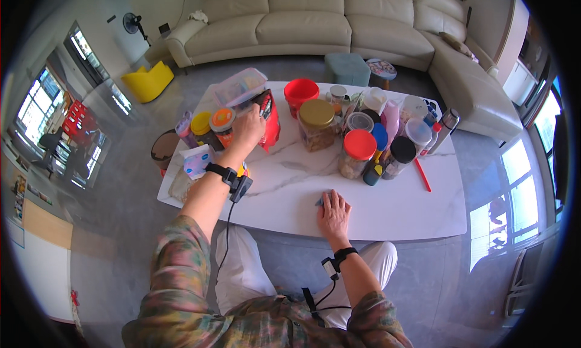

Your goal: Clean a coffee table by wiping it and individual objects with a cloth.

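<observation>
Along the far side of the scene runs a pale sofa [302,32], and nearer stands the white desk [275,193], with jars [355,164] crowded toward its right. Over the desk's far left part is the red bag [272,129]; it looks like a soft, crinkly pouch, probably fairly light and a little slippery, so its upper edge seems the best place to take hold. Smaller, on the near part of the desk, lies the blue-grey cloth [319,200]; it should be light, limp and hard to damage, best pressed flat or bunched from above. The left hand [249,130] has its fingers closed on the upper left edge of the red bag, which sits just to their right, far and left of the right hand [334,213]. The right hand rests palm down over the blue-grey cloth, which peeks out at its left; whether those fingers clench it I cannot tell
</observation>
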`<state>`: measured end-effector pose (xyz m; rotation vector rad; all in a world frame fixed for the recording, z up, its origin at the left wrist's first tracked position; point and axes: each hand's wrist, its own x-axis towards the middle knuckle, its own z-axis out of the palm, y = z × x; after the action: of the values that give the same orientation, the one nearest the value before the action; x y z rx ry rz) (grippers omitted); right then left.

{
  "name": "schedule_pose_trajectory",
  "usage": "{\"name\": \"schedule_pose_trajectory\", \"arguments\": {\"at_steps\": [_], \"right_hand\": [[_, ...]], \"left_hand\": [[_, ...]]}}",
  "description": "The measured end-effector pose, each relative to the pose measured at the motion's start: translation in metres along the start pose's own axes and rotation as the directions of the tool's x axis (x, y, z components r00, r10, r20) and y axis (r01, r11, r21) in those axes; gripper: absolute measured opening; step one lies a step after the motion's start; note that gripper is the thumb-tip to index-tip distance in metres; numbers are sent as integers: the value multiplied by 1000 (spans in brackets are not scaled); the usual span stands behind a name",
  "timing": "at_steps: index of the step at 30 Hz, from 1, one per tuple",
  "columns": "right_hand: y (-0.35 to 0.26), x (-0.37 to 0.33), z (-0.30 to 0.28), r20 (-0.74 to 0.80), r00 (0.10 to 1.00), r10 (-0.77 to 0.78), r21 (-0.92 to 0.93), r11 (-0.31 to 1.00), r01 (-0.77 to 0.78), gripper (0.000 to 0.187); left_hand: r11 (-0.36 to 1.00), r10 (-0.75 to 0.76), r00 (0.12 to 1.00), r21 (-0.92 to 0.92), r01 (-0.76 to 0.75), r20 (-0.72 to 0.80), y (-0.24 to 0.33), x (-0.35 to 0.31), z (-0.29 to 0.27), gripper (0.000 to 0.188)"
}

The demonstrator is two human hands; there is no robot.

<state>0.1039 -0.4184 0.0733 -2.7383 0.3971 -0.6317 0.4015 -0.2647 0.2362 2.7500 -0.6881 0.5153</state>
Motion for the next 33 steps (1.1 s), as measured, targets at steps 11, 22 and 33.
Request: {"name": "schedule_pose_trajectory", "arguments": {"at_steps": [11, 22, 33], "right_hand": [[-9, 2, 1, 6, 1000, -19, 14, 1000, 18, 45], [-5, 3, -4, 16, 1000, 11, 11, 1000, -12, 44], [-2, 0, 0, -21, 1000, 4, 19, 1000, -4, 44]], "left_hand": [[830, 60, 995, -549, -94, -80, 22, -2, 106, 50], [496, -428, 901, -851, 173, -66, 23, -22, 101, 67], [627, -217, 914, -766, -139, -343, 3, -37, 31, 17]]}}
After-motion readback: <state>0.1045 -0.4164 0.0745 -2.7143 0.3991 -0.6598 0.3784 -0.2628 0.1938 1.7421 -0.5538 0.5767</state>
